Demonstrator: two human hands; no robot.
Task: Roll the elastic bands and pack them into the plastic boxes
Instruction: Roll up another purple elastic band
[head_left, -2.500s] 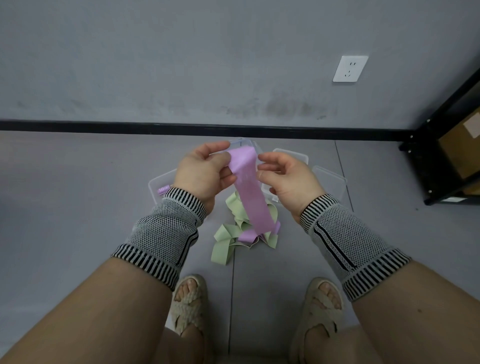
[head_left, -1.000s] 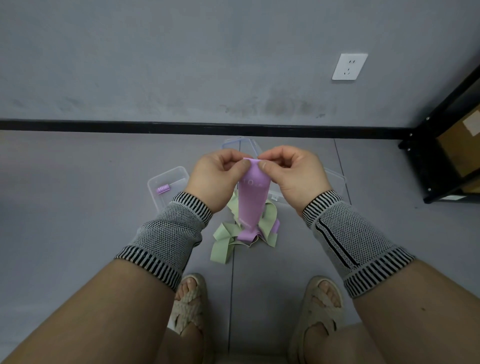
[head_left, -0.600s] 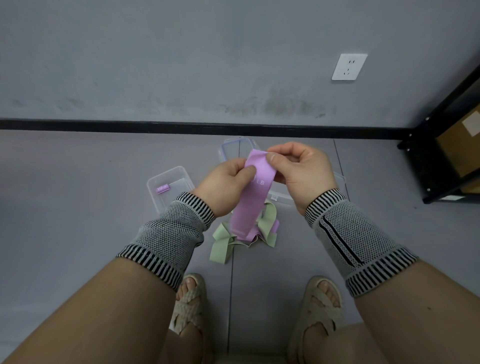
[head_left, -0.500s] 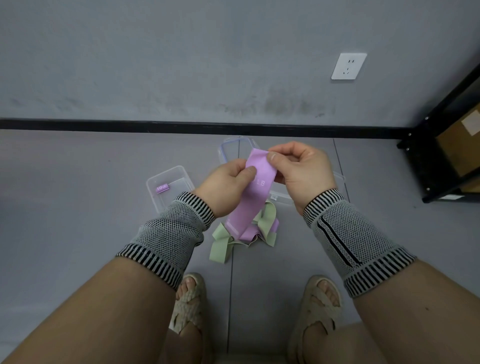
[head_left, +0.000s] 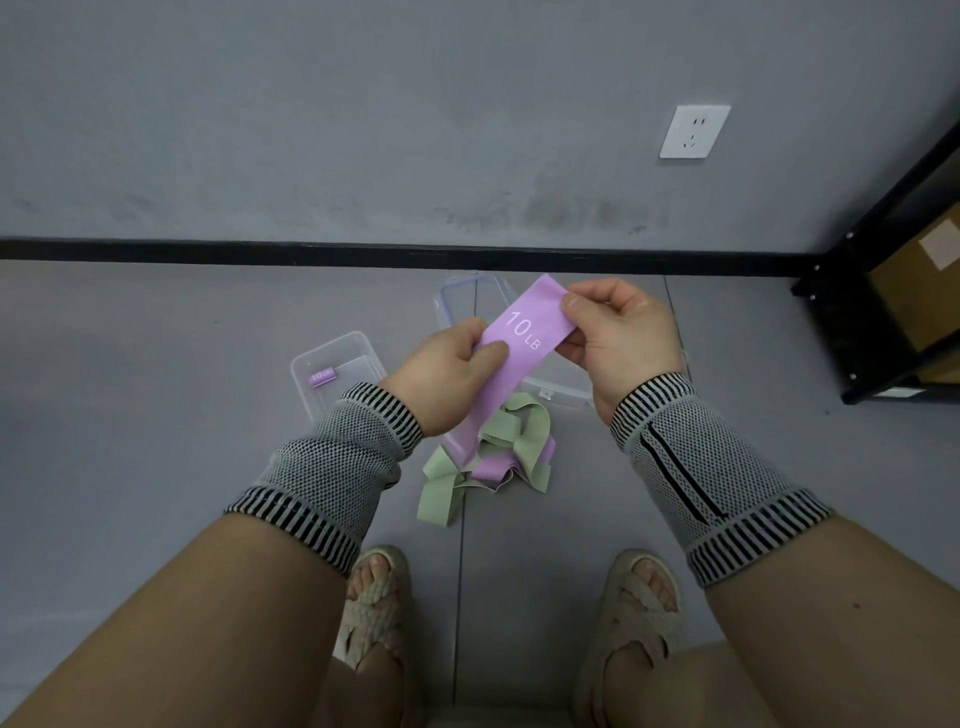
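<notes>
Right now I have the purple band (head_left: 511, 358) pinched flat at its top end, left hand (head_left: 451, 376) on its lower-left edge, right hand (head_left: 618, 338) on the upper corner. It hangs above the pile of bands (head_left: 488, 457), its long axis running from upper right down-left toward the pile. If either pinch slackens, the springy strip could slip free before rolling starts.

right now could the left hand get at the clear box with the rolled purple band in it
Probably not yet: the left hand pinches the purple band, as does the right hand. The path to the clear box beside it looks free once it lets go.
</notes>
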